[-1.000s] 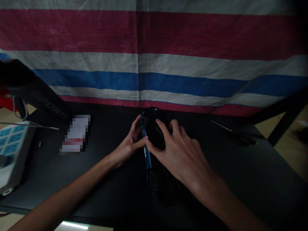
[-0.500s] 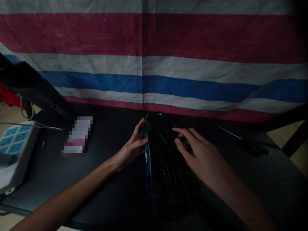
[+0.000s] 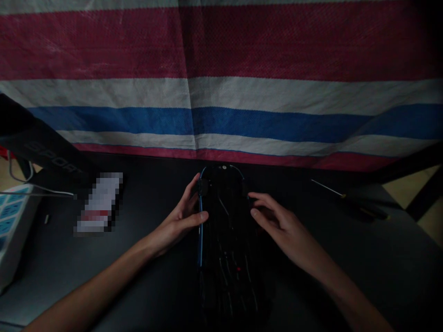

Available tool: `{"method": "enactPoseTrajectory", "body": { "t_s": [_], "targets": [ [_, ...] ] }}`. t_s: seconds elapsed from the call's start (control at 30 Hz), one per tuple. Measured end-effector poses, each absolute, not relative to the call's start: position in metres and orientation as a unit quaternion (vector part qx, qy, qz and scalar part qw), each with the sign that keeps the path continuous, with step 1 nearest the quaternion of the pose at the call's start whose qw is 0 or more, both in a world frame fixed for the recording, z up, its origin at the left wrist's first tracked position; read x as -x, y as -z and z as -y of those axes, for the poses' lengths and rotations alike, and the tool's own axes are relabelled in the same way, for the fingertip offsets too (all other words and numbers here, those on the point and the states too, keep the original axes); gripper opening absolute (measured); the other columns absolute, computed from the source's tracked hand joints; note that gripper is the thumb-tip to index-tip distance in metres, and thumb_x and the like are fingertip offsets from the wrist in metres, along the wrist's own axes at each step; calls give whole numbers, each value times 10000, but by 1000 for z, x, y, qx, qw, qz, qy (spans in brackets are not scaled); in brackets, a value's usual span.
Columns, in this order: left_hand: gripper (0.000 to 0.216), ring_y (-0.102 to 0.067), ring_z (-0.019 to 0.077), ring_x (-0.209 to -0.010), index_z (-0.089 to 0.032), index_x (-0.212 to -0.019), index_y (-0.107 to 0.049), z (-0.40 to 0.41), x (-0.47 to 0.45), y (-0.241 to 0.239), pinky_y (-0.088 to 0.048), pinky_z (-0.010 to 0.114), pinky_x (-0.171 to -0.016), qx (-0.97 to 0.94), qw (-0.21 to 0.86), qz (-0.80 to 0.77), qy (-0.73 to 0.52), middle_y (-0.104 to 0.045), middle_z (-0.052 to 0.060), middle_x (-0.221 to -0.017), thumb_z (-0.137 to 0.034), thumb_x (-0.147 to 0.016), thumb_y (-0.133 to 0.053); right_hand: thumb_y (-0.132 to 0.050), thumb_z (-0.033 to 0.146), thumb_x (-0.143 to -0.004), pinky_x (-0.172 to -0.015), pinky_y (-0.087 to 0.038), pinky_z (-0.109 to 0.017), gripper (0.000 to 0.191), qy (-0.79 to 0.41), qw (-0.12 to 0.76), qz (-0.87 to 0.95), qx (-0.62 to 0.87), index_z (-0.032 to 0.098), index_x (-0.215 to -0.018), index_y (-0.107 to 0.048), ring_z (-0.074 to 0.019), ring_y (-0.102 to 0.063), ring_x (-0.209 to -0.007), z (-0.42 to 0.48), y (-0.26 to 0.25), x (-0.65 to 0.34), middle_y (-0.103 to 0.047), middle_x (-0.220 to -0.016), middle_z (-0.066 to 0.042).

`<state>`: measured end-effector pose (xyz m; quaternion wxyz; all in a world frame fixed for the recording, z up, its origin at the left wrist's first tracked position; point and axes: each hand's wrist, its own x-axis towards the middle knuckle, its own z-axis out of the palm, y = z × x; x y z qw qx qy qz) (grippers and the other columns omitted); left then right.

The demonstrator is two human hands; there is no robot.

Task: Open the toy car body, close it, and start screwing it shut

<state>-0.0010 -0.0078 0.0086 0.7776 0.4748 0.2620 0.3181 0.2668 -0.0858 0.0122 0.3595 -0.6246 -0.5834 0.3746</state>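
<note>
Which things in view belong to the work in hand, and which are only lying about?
Work in hand:
upturned toy car
left hand, gripping one side
right hand, at the other side

Lying about:
screwdriver, unheld, though perhaps related
power strip
pixelated flat object
small piece

The toy car (image 3: 228, 230) looks plastic, the tabletop (image 3: 152, 198) smooth and matt, the sheet (image 3: 242, 96) rough-woven.

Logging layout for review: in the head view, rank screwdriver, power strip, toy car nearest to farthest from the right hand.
1. Toy car: underside up, beside the right hand.
2. Screwdriver: to the hand's right.
3. Power strip: at the picture's left edge.
</note>
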Motion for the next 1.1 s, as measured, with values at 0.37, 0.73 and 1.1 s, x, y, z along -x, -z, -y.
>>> {"method": "enactPoseTrajectory", "body": {
  "t_s": [0.37,0.73,1.1],
  "targets": [
    [935,-460,340,-1488,-505,-1658,-242,5,0,-10,-350,536,-1228,-460,786,-268,-314,-338,12,-1742,-213,-918,-733,-572,450,-1039,-789,-627,-350,328,-365,374,591,615,280,-1312,-638,-194,-738,-916,85,-17,-279,-728,-1065,-39],
    [926,-546,326,-1375,-484,-1659,-265,7,-2,-11,-407,513,-1161,-444,793,-269,-319,-401,-11,-1705,-174,-871,-639,-665,325,-994,-1000,-524,-468,144,-148,217,760,595,265,-1049,-784,-225,-725,-975,81,-12,-337,-776,-1053,-44],
    [930,-511,341,-1402,-485,-1667,-237,4,0,-4,-386,544,-1178,-467,784,-261,-316,-407,7,-1695,-210,-874,-639,-626,269,-1015,-931,-493,-461,151,-103,170,772,603,270,-953,-764,-235,-708,-939,80,-5,-333,-783,-974,-21]
  ]
}}
